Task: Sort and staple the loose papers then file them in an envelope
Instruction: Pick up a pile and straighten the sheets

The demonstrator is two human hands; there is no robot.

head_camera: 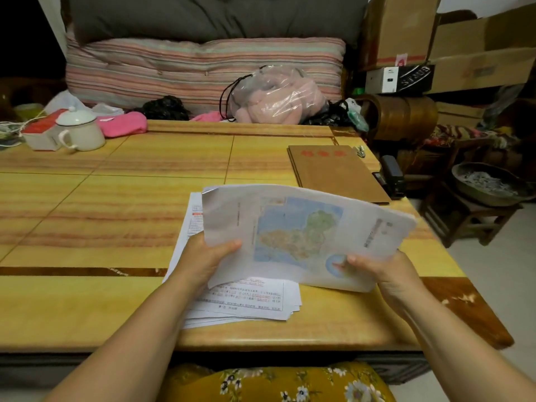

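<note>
A white sheet printed with a coloured map is lifted above the table, held by both hands. My left hand grips its left edge, thumb on top. My right hand pinches its lower right part. Under it a loose stack of printed papers lies fanned on the yellow table. A brown envelope with red characters lies flat at the right rear. A black stapler stands at the table's right edge, beside the envelope.
A white lidded mug and a red-topped box stand at the far left. A small metal clip lies near the envelope's top corner. Pink cloth, a plastic bag and cushions line the back. Cardboard boxes and a stool crowd the right.
</note>
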